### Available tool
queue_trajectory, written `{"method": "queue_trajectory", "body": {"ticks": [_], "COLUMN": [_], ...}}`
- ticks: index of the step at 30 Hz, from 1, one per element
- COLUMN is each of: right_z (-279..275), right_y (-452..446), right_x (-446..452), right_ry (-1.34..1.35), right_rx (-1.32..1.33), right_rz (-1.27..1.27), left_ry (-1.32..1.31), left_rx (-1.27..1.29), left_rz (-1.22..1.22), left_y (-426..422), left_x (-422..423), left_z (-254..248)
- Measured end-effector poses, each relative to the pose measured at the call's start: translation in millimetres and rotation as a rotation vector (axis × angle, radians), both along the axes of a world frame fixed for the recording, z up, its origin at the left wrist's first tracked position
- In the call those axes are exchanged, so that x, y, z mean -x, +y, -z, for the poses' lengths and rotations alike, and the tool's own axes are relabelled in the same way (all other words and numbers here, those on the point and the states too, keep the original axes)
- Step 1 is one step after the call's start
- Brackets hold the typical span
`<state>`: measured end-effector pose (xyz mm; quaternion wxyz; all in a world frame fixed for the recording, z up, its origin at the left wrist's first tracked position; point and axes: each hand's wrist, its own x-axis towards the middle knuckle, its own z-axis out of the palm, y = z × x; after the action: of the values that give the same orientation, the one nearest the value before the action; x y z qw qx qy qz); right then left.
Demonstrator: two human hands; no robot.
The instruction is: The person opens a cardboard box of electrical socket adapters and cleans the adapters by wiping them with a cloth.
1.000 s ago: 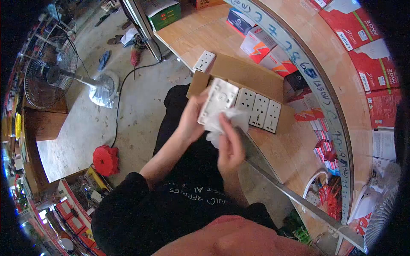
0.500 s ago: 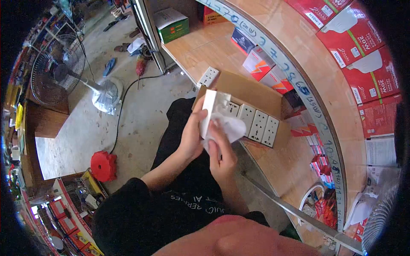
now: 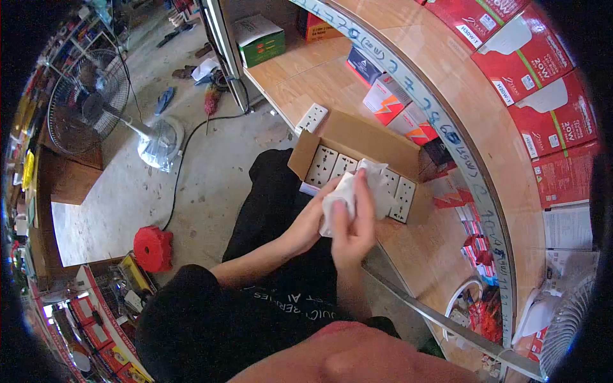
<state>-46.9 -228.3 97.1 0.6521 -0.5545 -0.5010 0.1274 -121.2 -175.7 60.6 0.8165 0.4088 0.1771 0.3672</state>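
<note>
In my left hand (image 3: 310, 223) is a white power strip (image 3: 363, 167), mostly covered by a thin white cloth (image 3: 341, 198). My right hand (image 3: 356, 230) is closed on the cloth and presses it against the strip, thumb on top. Just beyond my hands stands an open cardboard box (image 3: 364, 131) with several white multi-socket power strips (image 3: 321, 165) standing in a row, partly hidden by my hands and the cloth. Another power strip (image 3: 311, 119) lies outside the box, by its far left corner.
The box rests on a wooden shelf (image 3: 294, 76) holding red-and-white cartons (image 3: 387, 96) and a green-and-white box (image 3: 260, 41). A metal bar (image 3: 434, 309) crosses at lower right. On the floor to the left are a standing fan (image 3: 156, 140) and a red round object (image 3: 153, 249).
Both hands have moved right and slightly down with the power strip. The cloth now covers most of it, and the strips at the box's left end have come into view.
</note>
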Motion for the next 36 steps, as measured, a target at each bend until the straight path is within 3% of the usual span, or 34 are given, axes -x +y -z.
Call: {"method": "queue_trajectory", "body": {"ticks": [2,3,5,7,9,10,14,16,17,21,22,23,25,27,29,31,33,34,36], "right_z": [3.2,4.4,5.4,8.0,11.1,11.8,10.2,9.6,9.2,8.5,10.4,7.2,-1.2,1.9,2.8,8.3,7.9,5.4,5.2], "right_y": [-2.9,-4.1,-3.8,-8.0,-3.0,-0.7,10.3,16.5,18.0,23.7,24.4,22.3,14.1,11.7,12.5,15.1,18.0,13.5,7.5], "right_x": [3.0,5.4,15.5,18.1,16.5,15.1,3.5,-1.9,-4.9,-15.9,-16.2,-20.0,-29.5,-25.5,-13.4,-1.7,6.4,6.1,8.9], "right_ry": [-0.134,-0.270,-0.277,-0.245,-0.261,-0.278,-0.386,-0.336,-0.311,0.080,0.365,0.364,0.436,0.485,0.297,0.380,0.116,0.031,-0.016], "right_rx": [0.053,0.101,0.077,0.149,0.080,0.016,-0.019,-0.006,0.000,-0.152,-0.206,-0.209,-0.062,-0.074,-0.182,-0.248,-0.264,-0.214,-0.104], "right_rz": [-0.093,-0.182,-0.231,-0.325,-0.294,-0.261,-0.103,-0.014,0.029,0.157,0.157,0.153,0.148,0.095,0.149,0.072,0.142,0.049,0.000], "left_ry": [0.082,0.047,-0.072,-0.109,-0.130,-0.162,0.035,0.028,0.025,0.194,0.219,0.244,0.197,0.154,0.118,0.100,0.085,0.044,-0.011], "left_rx": [0.208,0.170,0.081,0.151,0.118,0.220,0.248,-0.004,-0.003,-0.416,-0.533,-0.650,-0.639,-0.629,-0.520,-0.499,-0.475,-0.345,-0.173], "left_rz": [-0.114,-0.130,-0.105,-0.089,-0.103,-0.109,-0.104,-0.055,-0.056,-0.036,0.000,0.034,0.057,0.059,0.028,-0.052,-0.113,-0.144,-0.212], "left_y": [-1.8,2.5,18.9,22.8,20.2,11.5,-2.6,-4.5,-6.5,-13.0,-11.8,-10.5,-7.7,-5.6,-6.3,-4.5,-2.8,-3.2,-2.2], "left_x": [0.7,5.7,13.6,14.9,16.0,19.8,13.5,10.0,10.4,12.9,14.8,16.8,17.9,18.3,15.5,10.4,6.9,6.0,4.0], "left_z": [-15.0,-14.9,-14.5,-25.6,-13.4,-6.4,-16.6,-7.6,-5.4,-7.5,-13.9,-21.8,-29.7,-31.0,-29.0,-28.5,-29.3,-30.3,-39.2]}}
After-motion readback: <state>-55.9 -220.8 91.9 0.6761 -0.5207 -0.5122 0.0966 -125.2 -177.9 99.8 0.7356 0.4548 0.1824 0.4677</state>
